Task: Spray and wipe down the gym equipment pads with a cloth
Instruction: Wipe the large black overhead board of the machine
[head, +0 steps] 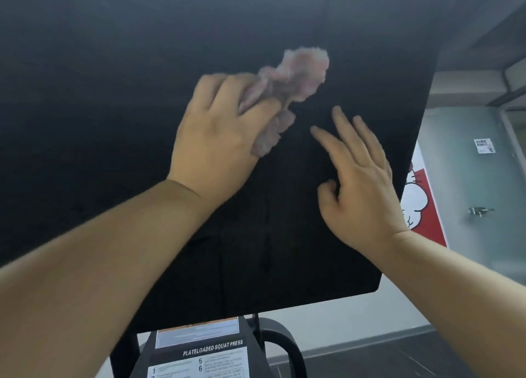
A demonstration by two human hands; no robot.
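**Squat-Press Pad: Wiping in Hand**

- Pad [113, 121]: large, black and tilted. It fills most of the view, with its right edge and near corner showing.
- Cloth [299, 76]: pink, fluffy and bunched, against the pad at centre-far (blurred, probably mid-stroke).
- Left hand [216, 138]: fingers curled round the cloth's near end, apparently pressing it to the surface.
- Right hand [361, 184]: fingers straight and spread, holding nothing, just right of the cloth. It is likely there to steady; contact cannot be told.
- Surrounds: instruction label [212, 349] reading "PLATELOADED SQUAT PRESS" sits near, below the pad. Red-and-white poster [421, 204] and glass partition [469, 178] are far right. No spray bottle is visible.
- Obstruction: only the right hand lies in the cloth's rightward path.
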